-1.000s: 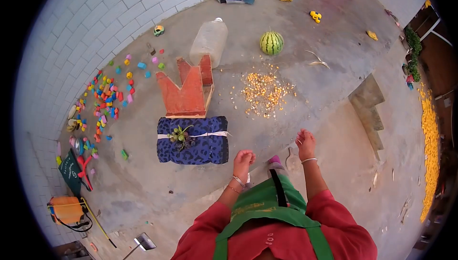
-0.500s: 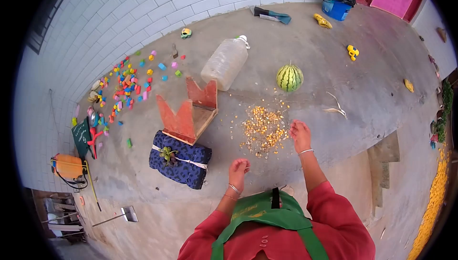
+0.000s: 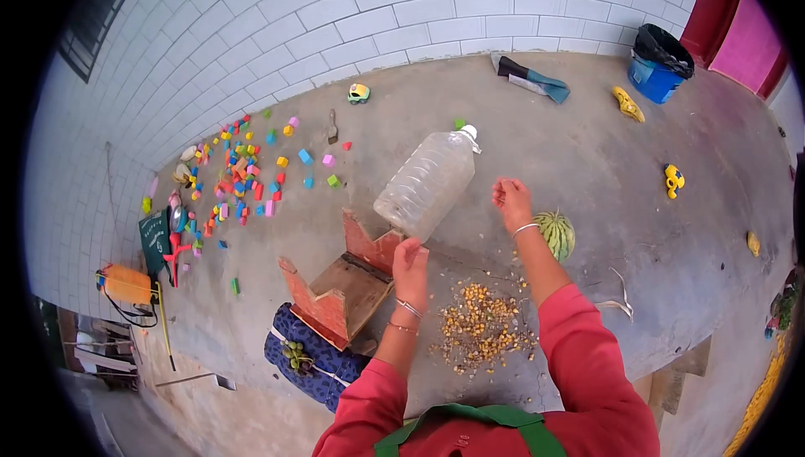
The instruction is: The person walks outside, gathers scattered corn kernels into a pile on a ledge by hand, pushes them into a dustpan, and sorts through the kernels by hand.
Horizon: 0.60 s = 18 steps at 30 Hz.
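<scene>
My left hand (image 3: 410,267) is raised near the lower end of the large clear plastic bottle (image 3: 429,184), its fingers bent; whether it touches the bottle I cannot tell. To the right of the bottle is my right hand (image 3: 511,202), fingers curled together, close to the striped watermelon (image 3: 555,236), which my forearm partly overlaps. Loose corn kernels (image 3: 482,328) lie on the floor between my forearms. Left of my left hand stands a red wooden stool (image 3: 355,283), beside a blue spotted bundle (image 3: 314,366) with dark grapes (image 3: 297,356) on top.
Many coloured blocks (image 3: 243,172) are scattered at the left, near an orange sprayer tank (image 3: 126,284). A toy car (image 3: 359,93) sits by the wall. At the back right are a blue bucket (image 3: 656,76), a teal item (image 3: 537,82) and yellow objects. Steps (image 3: 671,381) drop away lower right.
The view has moved forward toward the bottle and wall. Both my hands have moved up past the corn, the left to the bottle's lower end, the right beside the watermelon.
</scene>
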Tool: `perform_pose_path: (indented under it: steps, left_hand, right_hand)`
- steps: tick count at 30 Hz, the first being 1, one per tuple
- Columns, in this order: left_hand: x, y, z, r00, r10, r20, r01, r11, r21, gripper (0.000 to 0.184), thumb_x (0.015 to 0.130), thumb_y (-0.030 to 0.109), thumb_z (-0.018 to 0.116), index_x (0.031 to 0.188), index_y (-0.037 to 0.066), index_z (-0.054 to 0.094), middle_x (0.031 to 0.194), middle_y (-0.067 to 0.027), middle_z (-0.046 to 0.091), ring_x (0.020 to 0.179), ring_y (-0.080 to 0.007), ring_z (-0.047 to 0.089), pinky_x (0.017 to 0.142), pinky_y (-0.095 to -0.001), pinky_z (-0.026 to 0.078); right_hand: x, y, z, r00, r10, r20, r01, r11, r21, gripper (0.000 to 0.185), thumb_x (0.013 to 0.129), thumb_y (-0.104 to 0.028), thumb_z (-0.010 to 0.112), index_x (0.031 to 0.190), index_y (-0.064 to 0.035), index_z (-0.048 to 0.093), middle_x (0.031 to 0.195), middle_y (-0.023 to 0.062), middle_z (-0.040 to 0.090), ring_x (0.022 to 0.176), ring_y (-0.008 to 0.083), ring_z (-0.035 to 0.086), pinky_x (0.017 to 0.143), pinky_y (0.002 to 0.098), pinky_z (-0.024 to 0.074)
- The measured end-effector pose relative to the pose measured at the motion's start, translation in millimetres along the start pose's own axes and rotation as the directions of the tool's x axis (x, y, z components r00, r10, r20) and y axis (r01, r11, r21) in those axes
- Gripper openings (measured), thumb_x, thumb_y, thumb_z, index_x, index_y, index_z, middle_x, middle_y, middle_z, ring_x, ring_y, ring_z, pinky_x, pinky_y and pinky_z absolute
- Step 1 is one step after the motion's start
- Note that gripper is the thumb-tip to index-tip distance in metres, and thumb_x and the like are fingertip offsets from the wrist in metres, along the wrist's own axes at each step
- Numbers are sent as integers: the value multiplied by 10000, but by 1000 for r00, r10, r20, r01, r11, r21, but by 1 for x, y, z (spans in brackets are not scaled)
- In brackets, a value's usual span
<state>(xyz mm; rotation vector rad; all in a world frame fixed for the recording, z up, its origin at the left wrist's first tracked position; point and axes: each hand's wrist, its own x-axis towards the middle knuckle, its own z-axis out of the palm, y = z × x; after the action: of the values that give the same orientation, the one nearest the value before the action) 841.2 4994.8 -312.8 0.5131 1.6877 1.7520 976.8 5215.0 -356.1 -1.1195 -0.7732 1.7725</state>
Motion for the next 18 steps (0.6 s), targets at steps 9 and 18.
perform_pose_path:
  steps: [9,18]
  left_hand:
    - [118,-5,-7,959,133,-250,-16,907,420,424,817,88,595,1194,1,421,1059,-72,502,917,-142,492,807,-260,423]
    - [127,-2,-17,960,-105,-258,109,994,-1,558,793,55,606,1259,3,304,1123,-137,511,979,-189,535,824,-291,461]
  right_hand:
    - [190,62,17,967,-233,105,247,748,-616,320,763,-81,604,1076,-19,599,749,59,619,671,153,579,627,289,474]
    - [180,42,36,951,-246,186,307,794,-524,146,799,-90,626,931,-34,606,701,26,585,611,87,532,564,247,467]
